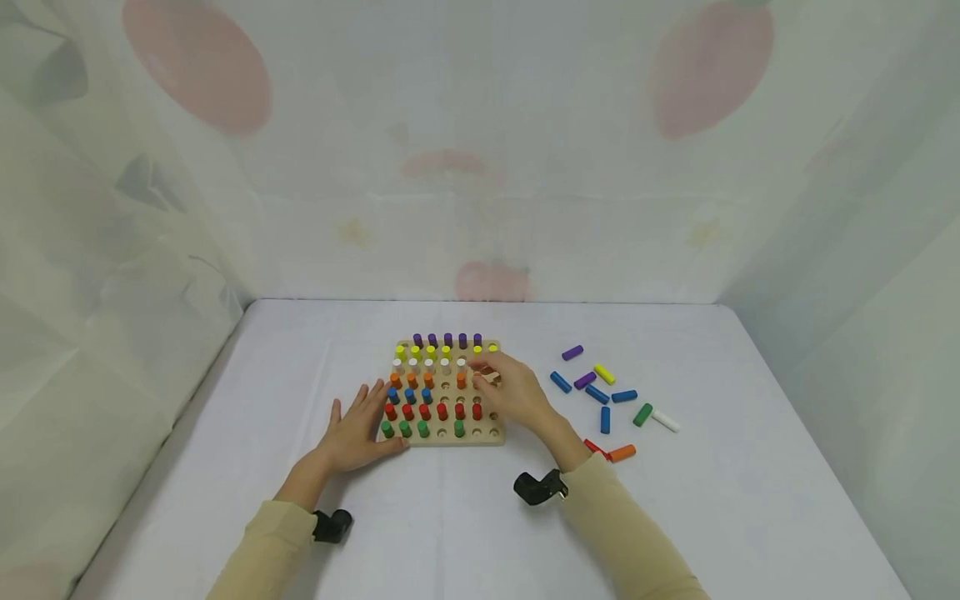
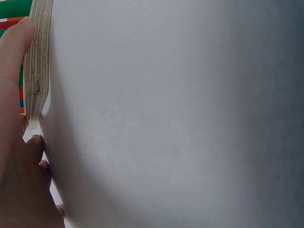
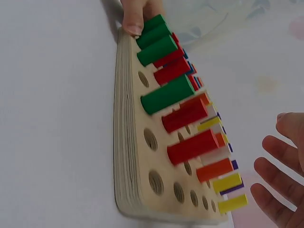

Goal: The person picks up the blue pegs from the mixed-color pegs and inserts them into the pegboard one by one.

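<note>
A wooden pegboard [image 1: 442,442] holds rows of coloured pegs: purple, yellow, white, orange, blue, red and green. At its left side my left hand [image 1: 356,437] rests with spread fingers along the edge, the thumb on the near-left corner. In the left wrist view that thumb [image 2: 18,42] lies against the board's layered edge [image 2: 39,61]. My right hand [image 1: 517,392] hovers over the board's right side, near the white peg [image 1: 461,366] and the orange peg [image 1: 461,380]. Its fingers [image 3: 280,175] are loosely bent and apart, with no peg showing between them.
To the right of the board lie several loose pegs, among them a yellow peg [image 1: 604,374], a blue peg [image 1: 605,420], a green peg [image 1: 642,414], a white peg [image 1: 665,421] and an orange peg [image 1: 622,453]. Patterned cloth [image 1: 480,167] hangs behind the white table [image 1: 450,533].
</note>
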Available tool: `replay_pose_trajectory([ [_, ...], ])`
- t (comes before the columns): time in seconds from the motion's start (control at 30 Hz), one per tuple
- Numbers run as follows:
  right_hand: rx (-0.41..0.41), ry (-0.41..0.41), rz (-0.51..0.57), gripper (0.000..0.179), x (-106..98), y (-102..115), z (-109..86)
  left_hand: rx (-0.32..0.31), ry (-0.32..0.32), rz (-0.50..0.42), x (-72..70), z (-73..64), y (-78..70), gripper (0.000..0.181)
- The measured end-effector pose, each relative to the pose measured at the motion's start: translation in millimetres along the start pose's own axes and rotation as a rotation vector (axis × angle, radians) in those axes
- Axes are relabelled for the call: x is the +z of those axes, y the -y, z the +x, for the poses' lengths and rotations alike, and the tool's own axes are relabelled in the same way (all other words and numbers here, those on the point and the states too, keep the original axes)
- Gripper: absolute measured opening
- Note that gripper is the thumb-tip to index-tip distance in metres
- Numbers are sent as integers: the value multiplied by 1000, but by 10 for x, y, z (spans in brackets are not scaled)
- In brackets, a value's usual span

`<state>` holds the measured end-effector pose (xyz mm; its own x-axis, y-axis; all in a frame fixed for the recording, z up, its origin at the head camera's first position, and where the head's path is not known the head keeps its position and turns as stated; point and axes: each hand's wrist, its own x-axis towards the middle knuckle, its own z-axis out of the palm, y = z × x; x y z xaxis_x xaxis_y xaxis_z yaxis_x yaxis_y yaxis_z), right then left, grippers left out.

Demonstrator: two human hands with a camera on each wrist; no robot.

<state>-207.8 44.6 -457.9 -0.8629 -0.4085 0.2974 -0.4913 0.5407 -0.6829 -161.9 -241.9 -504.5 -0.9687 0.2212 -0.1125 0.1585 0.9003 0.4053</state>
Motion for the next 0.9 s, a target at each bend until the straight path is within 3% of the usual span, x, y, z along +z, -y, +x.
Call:
replay_pose_trajectory([
  [0.33, 6, -71, -31, 33, -194, -202, -126, 2, 4, 2, -24, -38, 13, 105],
  [0.9, 159, -194, -110, 42, -369, -575, -383, -12, 5, -12, -8, -40, 29, 106],
])
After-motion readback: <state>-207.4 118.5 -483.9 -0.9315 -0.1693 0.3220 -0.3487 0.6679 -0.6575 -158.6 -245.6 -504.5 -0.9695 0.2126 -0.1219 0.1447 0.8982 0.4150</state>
